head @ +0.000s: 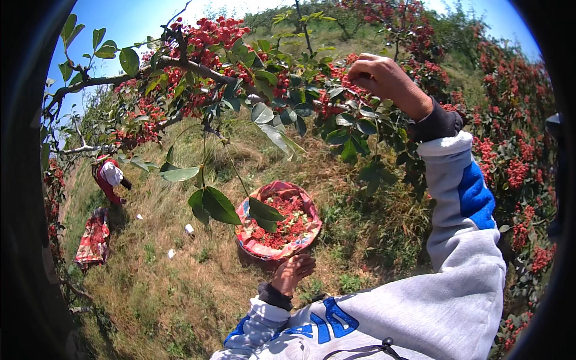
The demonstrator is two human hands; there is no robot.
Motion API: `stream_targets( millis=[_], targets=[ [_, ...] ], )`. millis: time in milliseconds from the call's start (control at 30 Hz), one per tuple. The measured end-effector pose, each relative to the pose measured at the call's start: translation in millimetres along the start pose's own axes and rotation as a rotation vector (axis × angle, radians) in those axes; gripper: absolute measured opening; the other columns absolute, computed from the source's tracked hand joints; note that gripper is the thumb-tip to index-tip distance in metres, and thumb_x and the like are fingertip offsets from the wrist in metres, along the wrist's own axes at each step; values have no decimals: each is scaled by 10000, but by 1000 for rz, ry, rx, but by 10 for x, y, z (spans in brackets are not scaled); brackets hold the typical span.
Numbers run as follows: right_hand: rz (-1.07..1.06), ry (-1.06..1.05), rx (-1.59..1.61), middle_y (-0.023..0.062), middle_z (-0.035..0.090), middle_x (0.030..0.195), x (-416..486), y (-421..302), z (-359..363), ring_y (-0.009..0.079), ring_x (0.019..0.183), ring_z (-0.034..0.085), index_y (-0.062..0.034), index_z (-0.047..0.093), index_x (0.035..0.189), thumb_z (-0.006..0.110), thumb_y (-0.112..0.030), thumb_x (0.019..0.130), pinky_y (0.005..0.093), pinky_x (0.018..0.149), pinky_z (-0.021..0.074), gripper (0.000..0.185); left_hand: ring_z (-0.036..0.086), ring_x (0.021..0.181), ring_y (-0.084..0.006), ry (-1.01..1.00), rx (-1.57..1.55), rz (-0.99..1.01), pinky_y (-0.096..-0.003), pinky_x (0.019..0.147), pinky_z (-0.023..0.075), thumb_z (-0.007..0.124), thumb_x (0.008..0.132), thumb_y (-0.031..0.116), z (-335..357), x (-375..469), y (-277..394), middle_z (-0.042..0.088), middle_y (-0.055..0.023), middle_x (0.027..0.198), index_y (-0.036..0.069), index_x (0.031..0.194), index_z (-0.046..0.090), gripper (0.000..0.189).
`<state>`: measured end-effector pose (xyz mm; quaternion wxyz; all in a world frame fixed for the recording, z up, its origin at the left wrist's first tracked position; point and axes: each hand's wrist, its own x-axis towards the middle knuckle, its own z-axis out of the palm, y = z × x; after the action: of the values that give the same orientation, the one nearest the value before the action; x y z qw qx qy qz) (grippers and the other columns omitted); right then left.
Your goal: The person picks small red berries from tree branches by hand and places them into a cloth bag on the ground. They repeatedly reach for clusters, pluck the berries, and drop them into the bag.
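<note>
My right hand [375, 76] is raised to the branch at the upper right, its fingers curled at a cluster of small red berries [344, 81]; whether they grip it cannot be told. Low in the middle, my left hand [292, 272] is beside the near rim of a round basket [315, 225] lined with patterned red cloth or plastic. Its fingers are extended, and its hold on the basket is unclear. Red berry clusters [288, 211] with some pale green bits lie inside the basket. Green leaves [220, 204] hang partly in front of it.
A leafy branch [198, 67] with red berries crosses the upper view. More berry-laden bushes [517, 171] stand at the right. At the left a co-worker [108, 177] bends over near a red patterned cloth or sack [93, 238]. White scraps [189, 229] lie on the dry grass.
</note>
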<state>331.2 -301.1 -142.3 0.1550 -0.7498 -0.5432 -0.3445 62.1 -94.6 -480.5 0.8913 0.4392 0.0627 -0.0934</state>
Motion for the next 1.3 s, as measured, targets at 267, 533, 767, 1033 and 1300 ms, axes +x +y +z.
stream_targets(
  millis=[267, 533, 767, 1033, 1300],
  targets=[
    [-247, 104, -250, 78, 537, 821, 410, 82, 135, 262, 747, 551, -51, 559, 864, 559, -125, 799, 330, 633, 465, 99, 544, 995, -249, -8, -65, 31, -375, 888, 416, 476, 868, 201, -47, -33, -1, 553, -141, 1085, 11, 1155, 462, 345],
    [-18, 244, 177, 64, 617, 828, 563, 37, -171, 153, 725, 596, -43, 620, 928, 591, -126, 802, 274, 646, 479, 154, 533, 1025, -252, 44, -138, -67, -372, 899, 408, 448, 879, 197, -42, 2, 56, 551, -146, 1098, 11, 1152, 471, 331],
    [-58, 198, 677, 41, 568, 795, 90, -1169, -260, 104, 729, 563, -1, 596, 888, 592, -20, 781, 240, 601, 454, 108, 497, 1075, -280, -12, -136, 46, -434, 929, 386, 456, 884, 291, 95, -87, 238, 503, -148, 1161, 20, 1218, 408, 433],
    [-177, -491, 551, 102, 534, 885, -1012, -2020, 1257, 257, 817, 577, -64, 557, 991, 645, -163, 661, 354, 631, 481, 356, 486, 1068, -282, -61, -493, 78, -418, 937, 383, 362, 909, 369, 545, -110, 639, 504, -160, 1147, 6, 1172, 445, 456],
    [-7, -227, 743, 95, 532, 895, -1141, -1954, 1204, 265, 813, 565, -74, 568, 959, 560, -120, 744, 355, 660, 473, 220, 518, 1017, -286, 232, -654, -81, -414, 759, 478, 348, 900, 286, -103, 499, 538, 558, -135, 1066, 38, 1090, 494, 345]
  ],
)
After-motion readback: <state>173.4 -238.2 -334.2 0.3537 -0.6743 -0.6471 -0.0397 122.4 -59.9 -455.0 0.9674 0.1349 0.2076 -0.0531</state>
